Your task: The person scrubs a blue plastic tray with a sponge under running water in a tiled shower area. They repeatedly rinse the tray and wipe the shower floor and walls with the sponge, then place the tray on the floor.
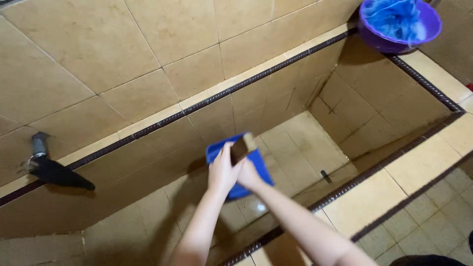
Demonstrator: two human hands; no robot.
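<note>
Two bare hands meet over a sunken tiled basin [305, 143]: the left hand [222, 170] and the right hand [249, 175] both have their grip closed on a blue dustpan-like scoop [258, 165], held in the air above the basin's tiled floor, with a brown handle [241, 147] sticking up between the fingers. One purple bowl [394, 24] with a blue mesh sponge [394, 15] sits on the far rim, well apart, and a dark tap [51, 167] juts from the left wall.

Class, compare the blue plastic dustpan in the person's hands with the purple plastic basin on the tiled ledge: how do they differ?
The blue plastic dustpan is flat and angular; the purple plastic basin is round and deep. The dustpan is held over the tiled tub; the basin rests on the ledge, untouched. The basin holds blue netting; the dustpan's contents cannot be seen. Both are plastic.
</note>
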